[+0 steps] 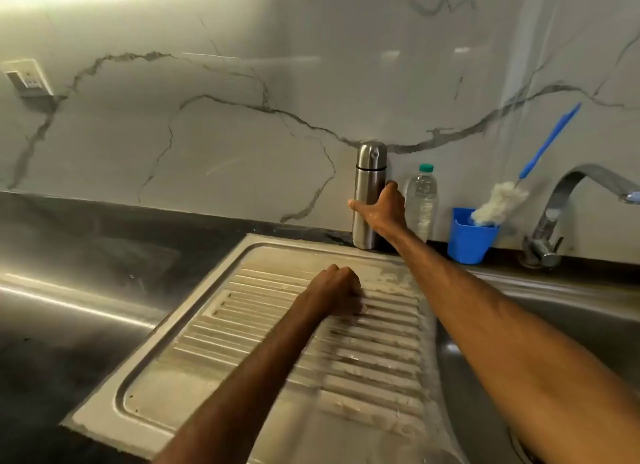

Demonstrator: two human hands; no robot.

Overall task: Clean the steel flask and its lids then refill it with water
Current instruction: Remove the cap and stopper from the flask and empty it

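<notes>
Steel flask stands upright, cap on, at twelve o'clock beyond the drainboard, tight against the marble wall. Right hand wraps its middle, thumb across the front. Lift it straight up, I'd say, because the water bottle sits just at its three o'clock. Left hand rests fisted and empty on the ribs. Further toward three: blue cup, brush, tap.

Count of the things around the sink

There is one steel flask, one water bottle, one blue cup and one bottle brush at 2 o'clock. One tap is at 3 o'clock and one wall socket at 10 o'clock. There is also one draining board and two hands, the left hand and the right hand.
</notes>
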